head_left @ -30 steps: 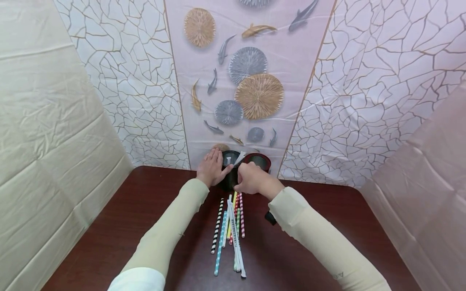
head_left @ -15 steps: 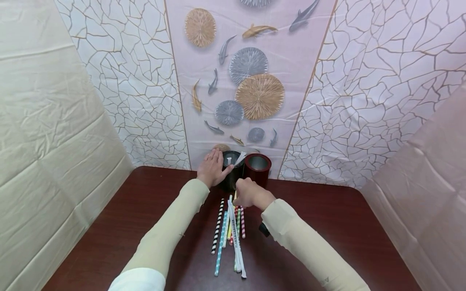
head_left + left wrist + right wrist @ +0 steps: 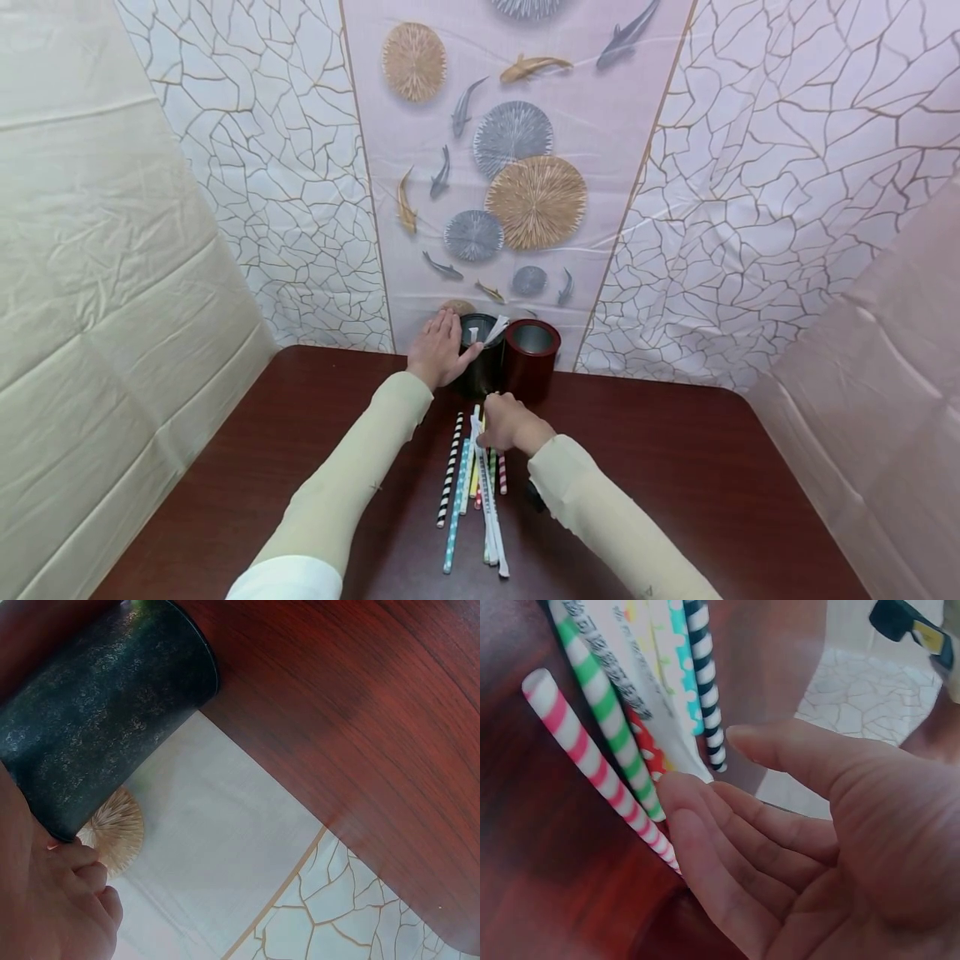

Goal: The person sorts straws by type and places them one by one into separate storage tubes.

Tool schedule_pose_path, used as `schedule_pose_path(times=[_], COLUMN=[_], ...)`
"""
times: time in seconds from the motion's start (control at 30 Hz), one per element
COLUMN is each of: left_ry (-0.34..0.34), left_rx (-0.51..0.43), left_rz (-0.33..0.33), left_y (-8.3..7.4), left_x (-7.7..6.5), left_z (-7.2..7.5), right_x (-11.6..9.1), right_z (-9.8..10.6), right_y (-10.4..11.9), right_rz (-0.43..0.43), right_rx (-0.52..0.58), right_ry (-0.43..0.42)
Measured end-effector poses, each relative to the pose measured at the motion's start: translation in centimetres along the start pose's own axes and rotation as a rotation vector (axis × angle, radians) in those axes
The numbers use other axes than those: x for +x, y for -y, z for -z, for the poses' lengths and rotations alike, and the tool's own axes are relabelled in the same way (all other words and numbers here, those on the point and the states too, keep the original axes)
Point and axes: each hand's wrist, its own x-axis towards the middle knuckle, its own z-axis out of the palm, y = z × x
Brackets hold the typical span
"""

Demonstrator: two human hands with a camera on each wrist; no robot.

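My left hand (image 3: 438, 346) holds the black cup (image 3: 483, 379) at its left side, thumb across the front near the rim; in the left wrist view its fingers bend at the cup's end. White paper-wrapped straws (image 3: 495, 330) stick out of that cup. Above a loose pile on the table is my right hand (image 3: 510, 423), fingers bent loosely and thumb apart, nothing between them. Under it lie a pink-striped straw (image 3: 600, 772), a green-striped straw (image 3: 604, 705), a white wrapped straw (image 3: 489, 508) and a blue dotted straw (image 3: 454, 517). A black-striped straw (image 3: 450, 475) lies leftmost.
A dark red cup (image 3: 531, 375) stands right beside the black one, at the back edge of the brown table (image 3: 315, 433). Behind hangs a patterned cloth (image 3: 420, 275). Beige cloth walls (image 3: 112, 333) flank both sides.
My right hand has come away from the black cup, down and toward me, to the straws on the table. The left hand keeps its place on the cup.
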Motion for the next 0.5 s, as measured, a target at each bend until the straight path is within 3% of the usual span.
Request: schedule_pose_path(times=[0.27,0.5], left_ry=[0.007,0.004], left_rx=[-0.003,-0.010], left_rz=[-0.001,-0.004], left_y=[0.0,0.1], left_x=[0.1,0.2], left_z=[0.0,-0.2], right_x=[0.6,1.0], right_z=[-1.4,-2.1], right_y=[-0.4,-1.0], right_rz=[-0.037,-0.073], right_rx=[-0.022,0.059], right_ry=[-0.038,-0.033])
